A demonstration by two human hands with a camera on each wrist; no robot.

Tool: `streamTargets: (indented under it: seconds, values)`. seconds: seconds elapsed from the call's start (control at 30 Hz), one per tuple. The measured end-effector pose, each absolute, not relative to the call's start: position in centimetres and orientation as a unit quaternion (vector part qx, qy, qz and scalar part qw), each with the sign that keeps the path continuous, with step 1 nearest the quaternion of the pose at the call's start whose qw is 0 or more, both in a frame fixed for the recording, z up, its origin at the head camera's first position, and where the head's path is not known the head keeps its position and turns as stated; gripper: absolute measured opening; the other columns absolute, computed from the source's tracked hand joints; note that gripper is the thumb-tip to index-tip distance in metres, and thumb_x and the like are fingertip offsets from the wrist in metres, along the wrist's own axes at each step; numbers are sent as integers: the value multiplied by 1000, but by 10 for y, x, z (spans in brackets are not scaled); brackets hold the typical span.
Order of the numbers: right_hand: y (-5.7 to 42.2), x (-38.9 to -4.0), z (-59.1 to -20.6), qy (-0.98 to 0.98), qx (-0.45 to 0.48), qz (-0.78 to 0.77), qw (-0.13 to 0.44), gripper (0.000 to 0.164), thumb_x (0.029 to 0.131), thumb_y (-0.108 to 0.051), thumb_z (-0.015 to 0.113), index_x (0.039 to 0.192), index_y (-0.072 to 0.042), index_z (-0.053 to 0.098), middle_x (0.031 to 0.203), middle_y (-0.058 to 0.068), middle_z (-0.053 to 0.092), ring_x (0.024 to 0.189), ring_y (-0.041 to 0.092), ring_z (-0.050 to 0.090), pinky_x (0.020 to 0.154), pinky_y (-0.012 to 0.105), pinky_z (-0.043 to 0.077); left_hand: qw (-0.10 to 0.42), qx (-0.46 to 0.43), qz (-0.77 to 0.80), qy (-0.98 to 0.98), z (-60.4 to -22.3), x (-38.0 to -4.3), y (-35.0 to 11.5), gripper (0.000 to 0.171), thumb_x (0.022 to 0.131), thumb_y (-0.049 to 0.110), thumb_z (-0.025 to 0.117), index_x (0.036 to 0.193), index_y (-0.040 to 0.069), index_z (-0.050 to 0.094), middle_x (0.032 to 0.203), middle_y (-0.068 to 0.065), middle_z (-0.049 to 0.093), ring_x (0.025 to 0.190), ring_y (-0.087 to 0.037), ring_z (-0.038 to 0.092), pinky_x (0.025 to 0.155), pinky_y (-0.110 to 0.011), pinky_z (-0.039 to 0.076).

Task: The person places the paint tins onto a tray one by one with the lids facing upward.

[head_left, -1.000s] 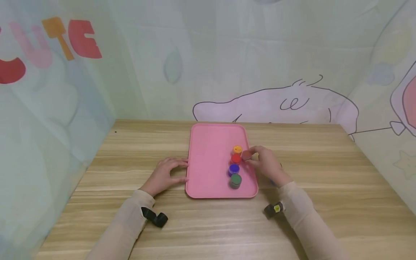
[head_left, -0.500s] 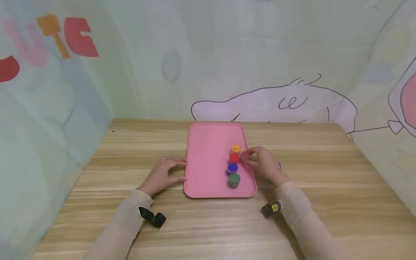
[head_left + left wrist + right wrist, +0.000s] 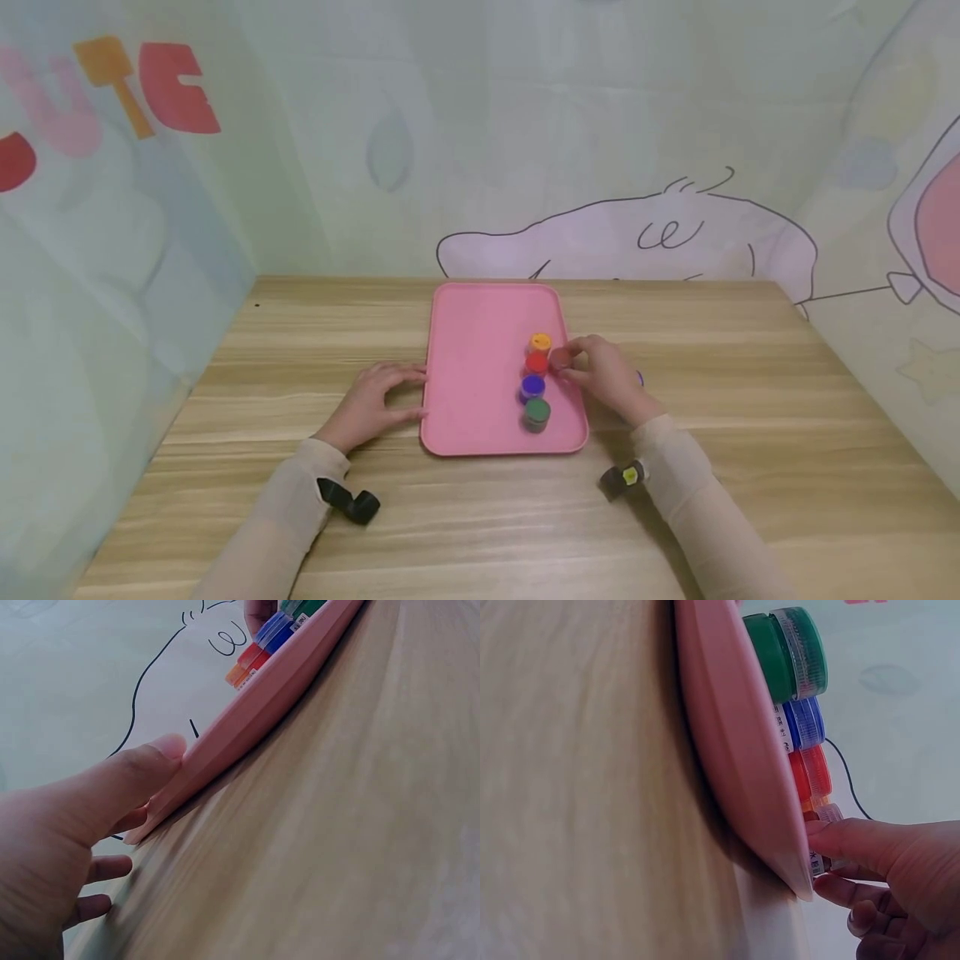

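Five lidded plastic jars [image 3: 536,415] on a pink rectangular tray [image 3: 472,358]
Right hand [image 3: 611,379] pinches the brown-lidded jar [image 3: 559,359] beside the red-lidded jar [image 3: 536,364]; left hand [image 3: 367,407], spread, touches the tray's edge.

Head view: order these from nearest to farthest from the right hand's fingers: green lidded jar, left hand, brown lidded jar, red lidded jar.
1. Brown lidded jar, pinched by the right hand.
2. Red lidded jar, just left of the brown one.
3. Green lidded jar, bottom of the row.
4. Left hand, left of the pink tray.
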State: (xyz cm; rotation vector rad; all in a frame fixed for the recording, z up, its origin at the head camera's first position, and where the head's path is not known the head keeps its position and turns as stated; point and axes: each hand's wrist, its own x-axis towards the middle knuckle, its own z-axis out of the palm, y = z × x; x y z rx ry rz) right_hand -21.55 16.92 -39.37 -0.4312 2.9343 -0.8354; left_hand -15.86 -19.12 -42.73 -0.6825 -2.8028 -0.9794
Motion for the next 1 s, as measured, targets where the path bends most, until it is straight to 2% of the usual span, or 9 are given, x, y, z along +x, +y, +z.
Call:
streamTargets:
  seconds: [0.47,0.7,1.0]
  values:
    - [175,-215,-389,951,-171,-254,28,37,81,-18,76,113,-1,67,111,19,66,108,36,60,98,51,47,51,-226,-317,-920,-428,-161,-190,50,77,36,79,122,16,66,135,-4,60,126,-30,51,110,-53,31]
    - [179,-216,-383,955,-159,-246,53,40,81,-17,75,116,-2,66,111,18,66,106,34,61,95,49,50,50,-226,-314,-921,-426,-160,-189,50,77,36,79,122,16,66,136,-4,60,126,-29,50,109,-53,31]
    - [189,-214,-373,952,-168,-244,78,39,85,-17,72,118,1,64,115,20,66,110,37,60,98,50,49,51,-222,-312,-923,-425,-158,-190,50,77,35,79,121,15,66,135,-5,60,127,-31,50,109,-54,31]
